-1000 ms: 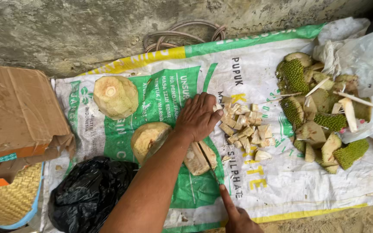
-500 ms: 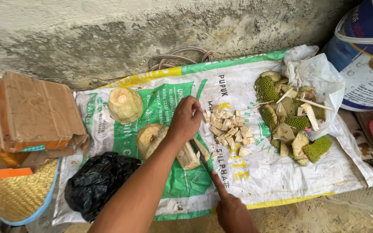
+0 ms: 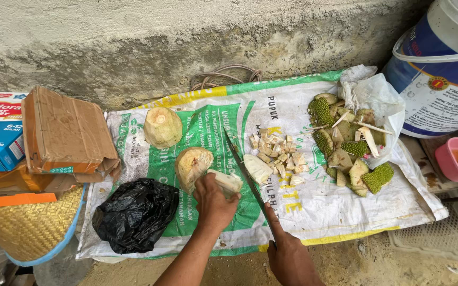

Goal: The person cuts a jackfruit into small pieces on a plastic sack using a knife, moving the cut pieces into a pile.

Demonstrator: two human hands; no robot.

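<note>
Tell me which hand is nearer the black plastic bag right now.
Left. The left hand, gripping a pale fruit chunk, sits just right of the black plastic bag; the right hand, holding the knife, is farther right.

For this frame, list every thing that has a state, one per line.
Left hand: closed on a pale fruit wedge.
Right hand: gripping the knife, forefinger along the blade.
Cut chunks: heaped on the sack.
Peeled fruit: whole, lying apart.
Spiky green rinds: piled by the white plastic bag.
Black bag: crumpled.
Cardboard box: flaps torn.
</note>
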